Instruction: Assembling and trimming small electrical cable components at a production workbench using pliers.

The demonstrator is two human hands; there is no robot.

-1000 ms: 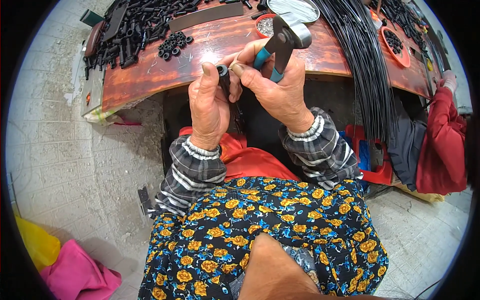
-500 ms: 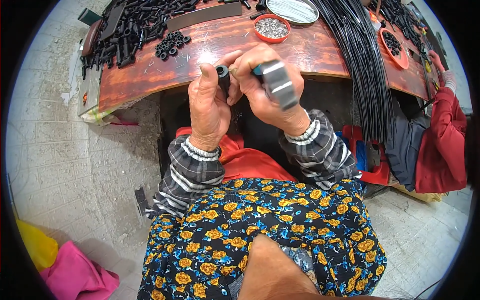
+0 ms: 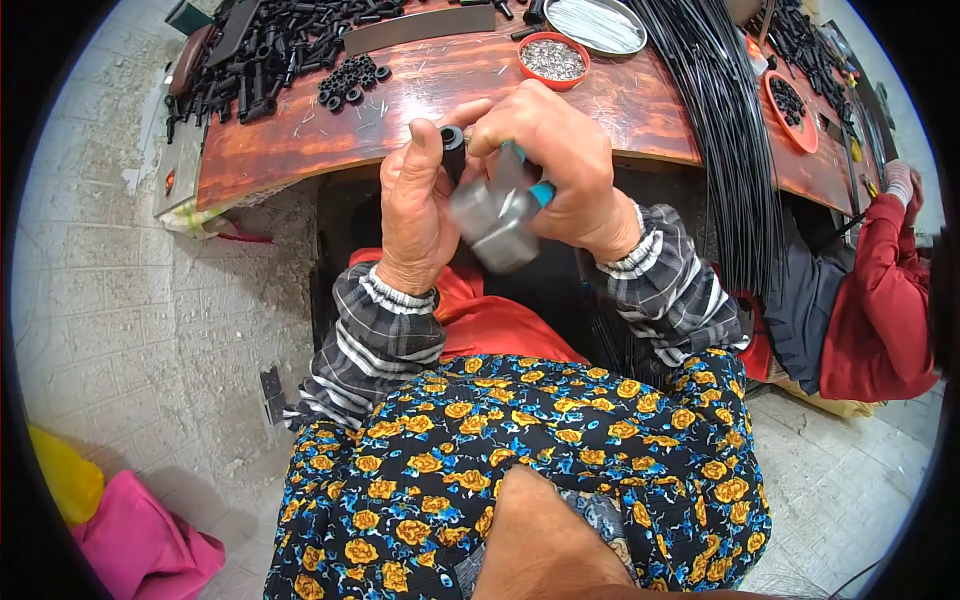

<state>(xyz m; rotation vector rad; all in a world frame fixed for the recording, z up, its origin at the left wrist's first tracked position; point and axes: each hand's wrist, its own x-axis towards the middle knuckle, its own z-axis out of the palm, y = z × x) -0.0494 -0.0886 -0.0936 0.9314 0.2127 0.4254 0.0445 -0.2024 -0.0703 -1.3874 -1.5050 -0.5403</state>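
Left hand (image 3: 415,215) pinches black tube (image 3: 452,150) at table (image 3: 420,95) near edge | right hand (image 3: 560,165) grips hammer (image 3: 495,220) | hammer blurred, possibly mid-swing | open gap below edge

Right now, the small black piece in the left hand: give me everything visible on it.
The black tubular piece is short, dull and looks like plastic or rubber, with an open round end facing up. It stands roughly upright above the wooden bench edge, pinched by the left hand; the right hand touches it, holding a blurred metal tool.
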